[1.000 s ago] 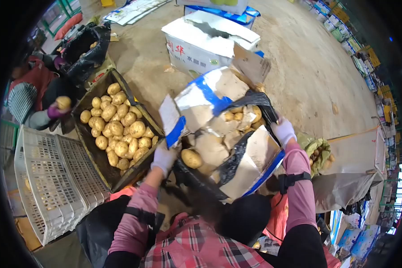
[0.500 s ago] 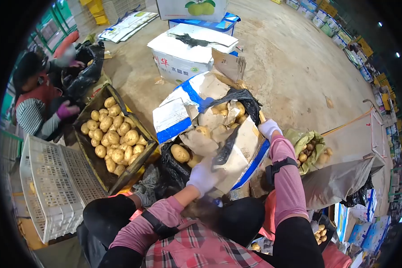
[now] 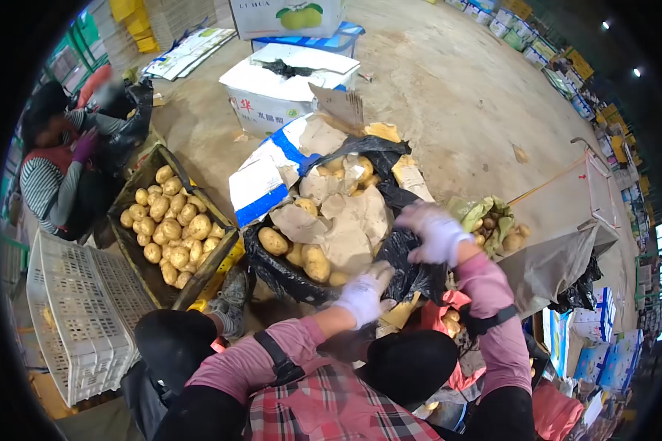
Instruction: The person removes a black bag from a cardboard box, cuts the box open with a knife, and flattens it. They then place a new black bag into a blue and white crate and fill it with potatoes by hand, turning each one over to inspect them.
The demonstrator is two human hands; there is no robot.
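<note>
A cardboard box lined with a black plastic bag (image 3: 272,273) stands before me, with potatoes (image 3: 315,262) and torn brown paper (image 3: 353,220) inside. My left hand (image 3: 363,295), in a white glove, rests at the bag's near edge, its fingers reaching toward the potatoes; whether it pinches the plastic is unclear. At the right side of the box, my right hand (image 3: 435,234), also gloved, is over the black plastic with its fingers spread. White and blue box flaps (image 3: 266,182) stick out on the left.
A wooden crate of potatoes (image 3: 171,228) and a white plastic basket (image 3: 81,309) lie left. Another person (image 3: 51,173) sits beyond them. White cartons (image 3: 290,88) stand ahead. A green bag (image 3: 485,217) and a covered cart (image 3: 559,253) are right.
The near-right cardboard flap no longer covers the box, exposing more paper and potatoes. My right hand has let go of the flap edge and moved down; my left hand has shifted right.
</note>
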